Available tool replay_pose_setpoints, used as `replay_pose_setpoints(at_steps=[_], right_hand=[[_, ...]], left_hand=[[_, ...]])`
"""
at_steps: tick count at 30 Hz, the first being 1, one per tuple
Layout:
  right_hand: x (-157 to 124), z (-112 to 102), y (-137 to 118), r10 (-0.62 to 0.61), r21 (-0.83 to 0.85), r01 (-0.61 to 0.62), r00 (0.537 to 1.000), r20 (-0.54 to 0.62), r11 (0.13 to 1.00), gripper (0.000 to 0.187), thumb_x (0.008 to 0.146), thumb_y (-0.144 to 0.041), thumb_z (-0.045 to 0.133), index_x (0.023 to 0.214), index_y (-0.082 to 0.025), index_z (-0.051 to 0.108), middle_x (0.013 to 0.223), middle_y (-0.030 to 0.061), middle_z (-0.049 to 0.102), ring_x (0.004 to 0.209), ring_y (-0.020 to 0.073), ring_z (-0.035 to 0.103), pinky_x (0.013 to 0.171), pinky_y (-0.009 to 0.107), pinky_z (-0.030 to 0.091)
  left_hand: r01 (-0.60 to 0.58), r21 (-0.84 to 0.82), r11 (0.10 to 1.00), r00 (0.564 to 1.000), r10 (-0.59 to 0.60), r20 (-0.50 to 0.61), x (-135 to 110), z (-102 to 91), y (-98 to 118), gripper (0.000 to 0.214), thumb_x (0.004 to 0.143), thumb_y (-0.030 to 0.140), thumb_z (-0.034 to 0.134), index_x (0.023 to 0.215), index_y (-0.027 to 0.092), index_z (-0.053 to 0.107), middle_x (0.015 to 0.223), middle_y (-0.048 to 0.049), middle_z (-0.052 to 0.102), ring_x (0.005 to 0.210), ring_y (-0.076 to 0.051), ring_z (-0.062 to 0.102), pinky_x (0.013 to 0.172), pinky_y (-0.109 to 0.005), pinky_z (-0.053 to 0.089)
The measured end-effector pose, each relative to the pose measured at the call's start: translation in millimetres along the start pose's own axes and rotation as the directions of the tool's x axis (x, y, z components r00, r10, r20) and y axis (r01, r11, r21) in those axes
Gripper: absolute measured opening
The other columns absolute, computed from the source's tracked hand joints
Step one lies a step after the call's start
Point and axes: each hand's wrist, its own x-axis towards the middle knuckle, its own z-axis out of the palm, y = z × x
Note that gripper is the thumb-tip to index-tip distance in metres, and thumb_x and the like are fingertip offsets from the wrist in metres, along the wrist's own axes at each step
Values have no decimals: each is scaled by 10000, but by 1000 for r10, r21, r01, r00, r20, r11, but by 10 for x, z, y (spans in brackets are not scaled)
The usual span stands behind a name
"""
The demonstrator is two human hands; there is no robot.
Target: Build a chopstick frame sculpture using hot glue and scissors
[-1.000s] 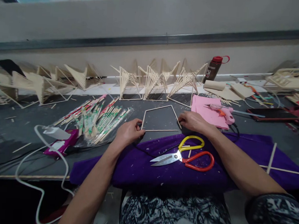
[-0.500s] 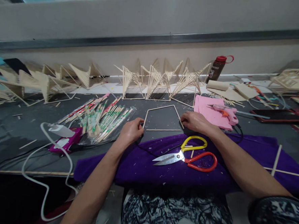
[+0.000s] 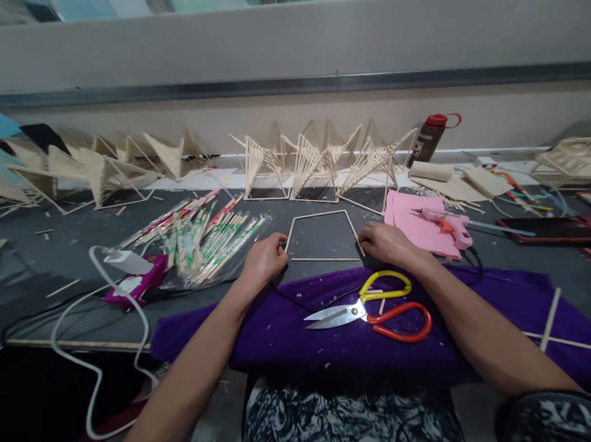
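Thin wooden sticks form an open-sided frame lying on the dark tabletop. My left hand is closed in a pinch at the lower end of its left stick. At the lower end of the right stick, the fingers of my right hand are pinched together. Between my hands, a loose stick lies across the frame's near side; whether its ends touch the side sticks I cannot tell. Just nearer to me, scissors with one yellow and one red handle rest partly spread on a purple cloth.
Packaged chopsticks lie to the left, near a magenta device with a white cable. Stick models line the wall. On the right are a pink glue gun on pink cloth, a bottle and a phone.
The camera view has shifted slightly, so the scene sits a little lower and further right. My hands keep the same hold on the frame's sides.
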Motion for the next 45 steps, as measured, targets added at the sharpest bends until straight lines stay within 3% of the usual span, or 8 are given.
replay_pose_setpoints(at_steps=[25,35,39,42,45], right_hand=[[7,47,-27,5,30,-3,999,-42,1000,238,840,-248,442,906,-199,665,938,60,659,847,177,600,677,235,374],[1,23,-28,16,12,-16,1000,-18,1000,239,846,-259,441,908,-206,666,937,58,659,824,178,598,625,240,352],[-49,-27,-90,50,-44,-58,985,-166,997,312,899,-331,380,925,-199,661,937,61,650,830,178,597,602,249,334],[-85,-58,-203,-43,-40,35,971,-235,999,349,924,-366,345,949,-205,653,953,52,635,845,163,590,616,242,334],[-82,-50,-350,-200,-99,190,974,-107,977,338,924,-356,352,943,-220,661,940,55,624,809,160,584,592,244,320]], left_hand=[[-27,-16,1000,999,27,-46,109,54,-38,397,738,207,465,1120,182,570,849,-45,687,752,-181,613,668,-257,407],[-8,-10,1000,1000,8,-18,96,38,-19,394,763,208,474,1146,195,561,889,-36,687,821,-171,614,748,-249,414],[-17,-30,999,999,16,-31,91,25,-24,379,776,224,464,1138,183,570,864,-32,688,830,-175,616,770,-250,421],[-4,-62,998,997,-1,-77,85,-9,-36,366,792,210,430,1114,165,597,894,-58,688,858,-188,615,797,-265,423],[29,-91,995,993,-39,-109,69,-49,-61,369,796,200,415,1105,166,614,949,-69,685,875,-190,610,800,-269,424]])
